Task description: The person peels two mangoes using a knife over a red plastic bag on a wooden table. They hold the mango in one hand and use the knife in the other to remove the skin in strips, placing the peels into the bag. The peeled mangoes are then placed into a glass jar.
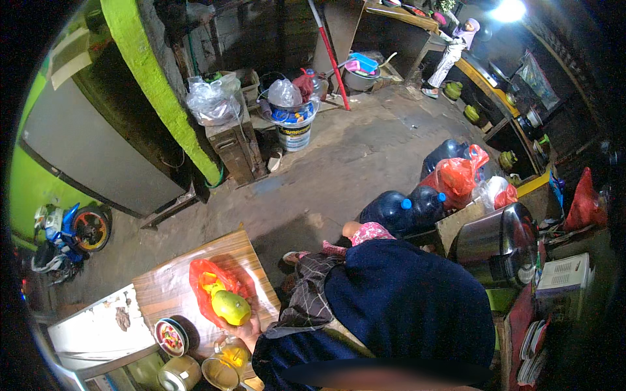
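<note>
My left hand (248,330), reaching out of a dark blue sleeve, supports a large yellow-green fruit (231,308), probably a mango or papaya. The fruit is over an open red plastic bag (198,273) on a wood-patterned table (161,266). Orange-yellow pieces or peel (210,282) lie on the bag beside it. Nearer to me stands a clear jug (234,354) with yellow pieces inside, and a round strainer or bowl (218,372) is next to it. My right hand cannot be made out; dark blue cloth covers that side.
A bowl of colourful small items (171,338) and a lidded pot (180,374) sit by the table's near edge. Large water bottles (386,212) and a steel pot (496,247) stand to the right. Pink patterned fabric (374,232) shows beyond my lap. A person (452,51) stands at the far counter.
</note>
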A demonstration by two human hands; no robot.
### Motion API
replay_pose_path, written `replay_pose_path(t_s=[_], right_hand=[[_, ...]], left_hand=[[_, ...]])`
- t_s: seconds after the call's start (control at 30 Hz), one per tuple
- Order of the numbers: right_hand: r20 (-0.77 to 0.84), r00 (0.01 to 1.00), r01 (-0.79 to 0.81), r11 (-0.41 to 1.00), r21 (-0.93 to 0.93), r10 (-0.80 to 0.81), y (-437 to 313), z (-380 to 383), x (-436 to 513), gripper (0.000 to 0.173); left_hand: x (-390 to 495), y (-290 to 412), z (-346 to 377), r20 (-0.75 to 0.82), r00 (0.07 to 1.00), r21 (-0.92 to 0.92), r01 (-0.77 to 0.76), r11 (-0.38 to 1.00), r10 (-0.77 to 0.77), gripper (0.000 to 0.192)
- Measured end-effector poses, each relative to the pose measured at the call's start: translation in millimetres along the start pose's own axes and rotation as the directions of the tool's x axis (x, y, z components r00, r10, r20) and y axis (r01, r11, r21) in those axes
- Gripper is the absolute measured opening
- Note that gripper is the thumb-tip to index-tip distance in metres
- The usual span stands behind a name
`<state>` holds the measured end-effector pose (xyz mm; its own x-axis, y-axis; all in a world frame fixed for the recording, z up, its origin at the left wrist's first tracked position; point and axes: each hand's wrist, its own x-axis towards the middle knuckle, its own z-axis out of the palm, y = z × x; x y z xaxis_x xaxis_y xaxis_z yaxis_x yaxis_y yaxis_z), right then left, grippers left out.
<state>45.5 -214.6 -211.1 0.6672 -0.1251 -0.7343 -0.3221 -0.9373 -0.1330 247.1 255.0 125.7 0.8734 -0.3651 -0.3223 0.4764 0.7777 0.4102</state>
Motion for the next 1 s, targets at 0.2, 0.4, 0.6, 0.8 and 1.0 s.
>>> replay_pose_path(t_s=[0.2, 0.4, 0.6, 0.8, 1.0], right_hand=[[0.05, 0.995, 0.089, 0.992, -0.085, -0.085, 22, 0, 7, 0.012], [-0.015, 0.999, -0.044, 0.978, 0.204, 0.048, 18, -53, 2, 0.011], [-0.25, 0.963, 0.019, 0.899, 0.437, 0.101, 16, -111, -43, 0.016], [-0.722, 0.47, 0.551, 0.807, -0.209, -0.508, 88, -73, -53, 0.014], [-0.445, 0.845, 0.25, 0.954, -0.164, -0.298, 110, -31, -40, 0.016]], left_hand=[[3, -8, 6, -0.071, 0.995, 0.005, -0.063, 0.998, 0.063, 0.07], [12, -30, 20, -0.123, 0.983, 0.015, -0.137, 0.99, 0.138, 0.07], [24, -65, 38, -0.156, 0.974, 0.029, -0.161, 0.986, 0.164, 0.07], [33, -93, 53, -0.168, 0.97, 0.027, -0.174, 0.984, 0.176, 0.071], [38, -92, 57, -0.094, 0.99, 0.02, -0.102, 0.995, 0.103, 0.071]])
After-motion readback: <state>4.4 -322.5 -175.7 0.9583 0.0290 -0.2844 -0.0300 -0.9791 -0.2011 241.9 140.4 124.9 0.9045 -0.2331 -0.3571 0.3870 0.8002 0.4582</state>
